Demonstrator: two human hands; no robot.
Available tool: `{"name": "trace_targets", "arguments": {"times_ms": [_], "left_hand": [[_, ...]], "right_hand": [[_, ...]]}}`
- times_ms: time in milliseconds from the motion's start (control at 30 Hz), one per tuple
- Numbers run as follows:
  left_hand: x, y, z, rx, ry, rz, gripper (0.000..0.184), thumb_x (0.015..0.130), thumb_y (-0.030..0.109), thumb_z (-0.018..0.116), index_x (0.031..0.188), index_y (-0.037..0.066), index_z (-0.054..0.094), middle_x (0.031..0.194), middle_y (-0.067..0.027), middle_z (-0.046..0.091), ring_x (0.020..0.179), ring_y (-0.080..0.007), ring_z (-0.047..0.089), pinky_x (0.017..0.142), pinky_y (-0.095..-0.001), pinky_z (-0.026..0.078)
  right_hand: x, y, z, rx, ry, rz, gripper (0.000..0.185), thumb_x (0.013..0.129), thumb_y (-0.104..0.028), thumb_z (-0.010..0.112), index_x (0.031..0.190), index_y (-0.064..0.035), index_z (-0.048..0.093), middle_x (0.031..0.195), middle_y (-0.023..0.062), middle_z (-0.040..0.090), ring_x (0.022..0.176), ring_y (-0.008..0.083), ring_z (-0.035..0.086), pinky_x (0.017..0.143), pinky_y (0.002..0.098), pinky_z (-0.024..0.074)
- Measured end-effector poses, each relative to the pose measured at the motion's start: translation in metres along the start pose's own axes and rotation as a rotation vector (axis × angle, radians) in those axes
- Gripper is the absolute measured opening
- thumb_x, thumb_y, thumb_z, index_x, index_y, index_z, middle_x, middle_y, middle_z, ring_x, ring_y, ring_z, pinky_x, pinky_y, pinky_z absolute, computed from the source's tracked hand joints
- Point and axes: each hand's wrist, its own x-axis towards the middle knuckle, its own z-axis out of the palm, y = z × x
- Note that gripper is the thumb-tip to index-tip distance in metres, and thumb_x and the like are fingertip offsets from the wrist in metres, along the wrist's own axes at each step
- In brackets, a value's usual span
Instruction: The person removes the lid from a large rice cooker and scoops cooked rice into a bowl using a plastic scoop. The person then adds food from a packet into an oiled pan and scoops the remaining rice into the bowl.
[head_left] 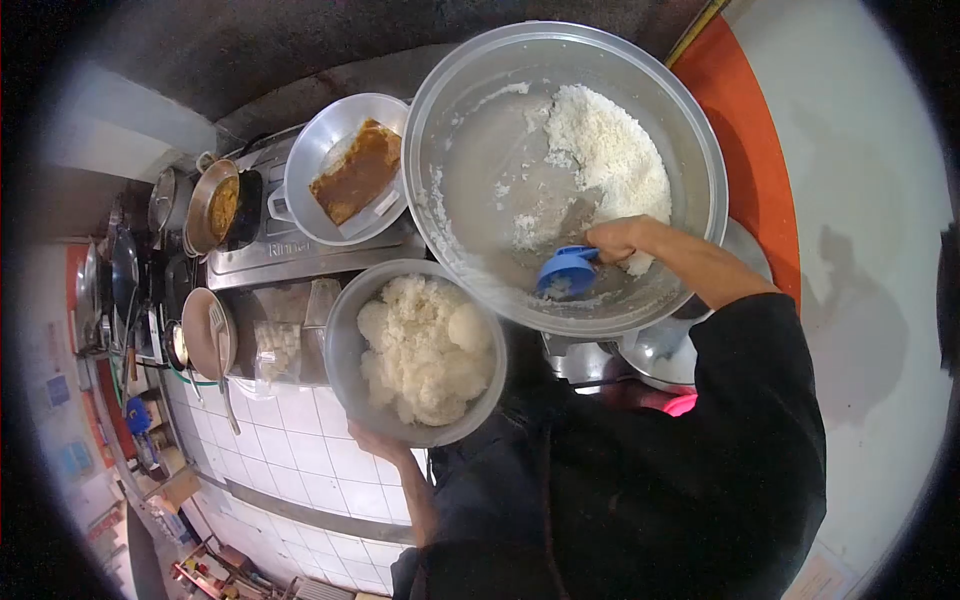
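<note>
In my right hand [622, 238] is a blue plastic scoop [568, 272], its handle gripped and its cup low inside a large metal pot [480, 175]. Loose white rice [615, 145] is heaped against the far right side of that pot, with bits stuck on the bare floor and wall. My left hand [376, 442] supports a grey bowl [343, 345] from its outer lower side; most of the fingers are hidden beneath it. Clumps of white rice [425, 350] fill the bowl, some rounded like the scoop's cup. The bowl is close beside the pot's near left rim.
A metal pan [310, 150] with brown sauce stands left of the pot on a stove [265, 255]. Further left are a smaller pan [205, 205] of brown food and a bowl [205, 330] with a fork. A plastic bag [275, 350] lies near the counter edge.
</note>
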Motion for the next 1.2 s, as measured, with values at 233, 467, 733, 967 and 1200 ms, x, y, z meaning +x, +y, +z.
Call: {"name": "trace_targets", "arguments": {"times_ms": [233, 467, 733, 967, 1200], "left_hand": [[-0.001, 0.001, 0.003, -0.245, -0.025, -0.161, 0.048, 0.098, 0.042, 0.041, 0.116, 0.0, 0.055, 0.102, -0.0175, 0.06, 0.098, -0.0337, 0.058, 0.081, -0.0448, 0.048], [-0.005, -0.006, 0.0, -0.175, -0.038, -0.087, 0.05, 0.101, 0.038, 0.035, 0.126, -0.002, 0.051, 0.114, -0.0236, 0.055, 0.108, -0.04, 0.053, 0.09, -0.0484, 0.042], [0.0, -0.002, 0.002, -0.421, 0.006, -0.321, 0.053, 0.099, 0.041, 0.038, 0.123, -0.004, 0.053, 0.112, -0.0226, 0.056, 0.104, -0.0375, 0.055, 0.089, -0.0473, 0.043], [0.003, 0.018, -0.007, -0.327, -0.028, -0.25, 0.056, 0.1, 0.042, 0.034, 0.126, -0.005, 0.053, 0.12, -0.0225, 0.054, 0.114, -0.0363, 0.051, 0.096, -0.0463, 0.04], [0.001, 0.012, -0.003, -0.279, -0.03, -0.252, 0.048, 0.101, 0.035, 0.037, 0.129, -0.002, 0.052, 0.123, -0.0219, 0.053, 0.116, -0.0372, 0.05, 0.096, -0.0468, 0.04]], "right_hand": [[-0.082, -0.06, -0.075, 0.757, -0.233, -0.039, 0.02, 0.079, -0.008, 0.063, 0.096, 0.0018, 0.059, 0.065, 0.0085, 0.058, 0.051, 0.0223, 0.055, 0.045, 0.0377, 0.0434], [-0.114, -0.248, -0.081, 0.534, 0.458, -0.014, 0.044, 0.087, -0.009, 0.057, 0.129, -0.0092, 0.045, 0.098, 0.0263, 0.064, 0.079, 0.0439, 0.066, 0.067, 0.0526, 0.0534], [-0.142, -0.217, -0.114, 0.479, 0.691, 0.173, 0.054, 0.088, -0.01, 0.055, 0.139, -0.0056, 0.037, 0.093, 0.0278, 0.064, 0.086, 0.0452, 0.064, 0.074, 0.0518, 0.0519], [-0.098, 0.034, -0.103, -0.331, 0.475, 0.97, 0.037, 0.094, -0.014, 0.048, 0.128, 0.0009, 0.049, 0.105, 0.0207, 0.068, 0.098, 0.0354, 0.068, 0.082, 0.0433, 0.0555], [-0.083, 0.066, -0.098, -0.204, 0.281, 0.982, 0.03, 0.09, -0.012, 0.055, 0.117, -0.0031, 0.065, 0.12, 0.0168, 0.065, 0.107, 0.0331, 0.066, 0.088, 0.043, 0.0538]]}}
